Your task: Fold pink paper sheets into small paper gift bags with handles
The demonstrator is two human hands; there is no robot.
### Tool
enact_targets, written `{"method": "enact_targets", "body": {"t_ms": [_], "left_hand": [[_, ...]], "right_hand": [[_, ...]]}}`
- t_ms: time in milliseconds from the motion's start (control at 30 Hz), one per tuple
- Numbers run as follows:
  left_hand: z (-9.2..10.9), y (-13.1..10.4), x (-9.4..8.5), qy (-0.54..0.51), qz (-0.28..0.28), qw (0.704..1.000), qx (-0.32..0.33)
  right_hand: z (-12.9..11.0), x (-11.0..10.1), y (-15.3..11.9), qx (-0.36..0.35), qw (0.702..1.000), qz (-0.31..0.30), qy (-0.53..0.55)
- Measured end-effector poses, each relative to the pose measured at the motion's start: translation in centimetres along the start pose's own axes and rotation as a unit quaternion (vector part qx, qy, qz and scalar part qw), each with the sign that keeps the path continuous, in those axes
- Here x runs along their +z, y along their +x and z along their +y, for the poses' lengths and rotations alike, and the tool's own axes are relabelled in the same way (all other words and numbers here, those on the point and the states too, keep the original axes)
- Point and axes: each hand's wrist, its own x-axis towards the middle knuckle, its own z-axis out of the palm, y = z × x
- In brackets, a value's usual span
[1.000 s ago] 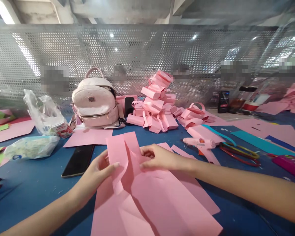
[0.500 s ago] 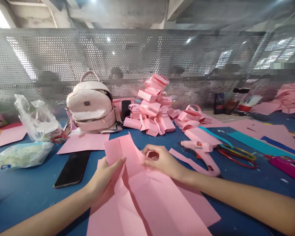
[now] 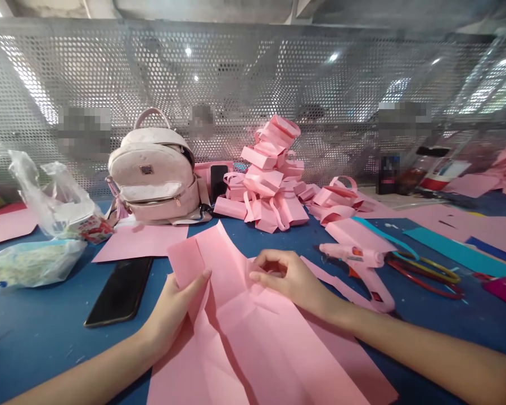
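Note:
A creased sheet of pink paper (image 3: 257, 320) stands partly folded in front of me, its far end raised and its near part running off the bottom of the view. My left hand (image 3: 175, 304) grips its left flap, thumb on the inner face and fingers hidden behind. With thumb and forefinger, my right hand (image 3: 289, 281) pinches the right side near the crossing creases. Flatter pink paper (image 3: 362, 365) lies beneath on the right. Beyond my right hand rests a pink glue gun (image 3: 358, 261).
Several folded pink paper baskets (image 3: 274, 180) are piled at the back, beside a pale backpack (image 3: 154, 174). A black phone (image 3: 118, 292) and plastic bags (image 3: 34, 261) lie to the left. At right are coiled cords (image 3: 430, 275) and a blue strip (image 3: 459, 250). A perforated screen (image 3: 244, 73) stands behind.
The camera view has tilted slightly downward. The far left flap of the pink paper has spread a little further left, and both hands keep their hold on the paper.

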Motion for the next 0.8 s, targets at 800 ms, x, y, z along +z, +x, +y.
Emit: {"method": "enact_targets", "body": {"t_ms": [800], "left_hand": [[-0.47,-0.63,-0.03,0.056,-0.001,0.998,0.028]], "right_hand": [[-0.11,-0.14,0.00,-0.008,0.976,-0.092,-0.195]]}}
